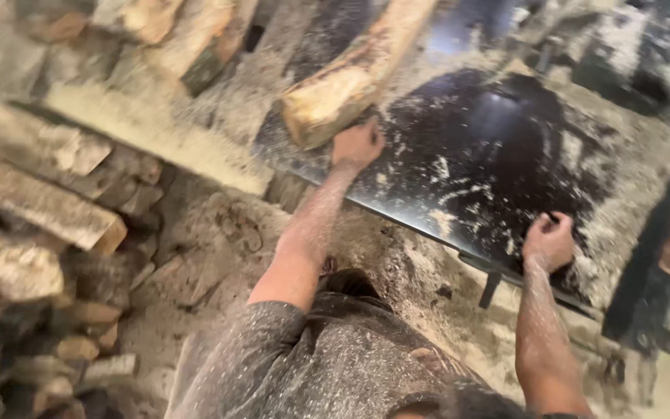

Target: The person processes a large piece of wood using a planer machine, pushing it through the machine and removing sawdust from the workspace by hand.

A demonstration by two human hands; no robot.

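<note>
A rough wooden log [358, 74] lies slanted on a black metal saw table [490, 147] dusted with sawdust. My left hand [356, 145] presses against the log's near cut end; whether it grips is unclear. My right hand [548, 242] rests curled on the table's near edge, fingers closed on a small dark thing I cannot make out. Both forearms are coated with sawdust.
Split logs [40, 202] are stacked at the left, with more wood [157, 31] at the top left. Sawdust covers the ground [219, 248] under the table. A dark upright frame part [645, 271] stands at the right. The image is blurred.
</note>
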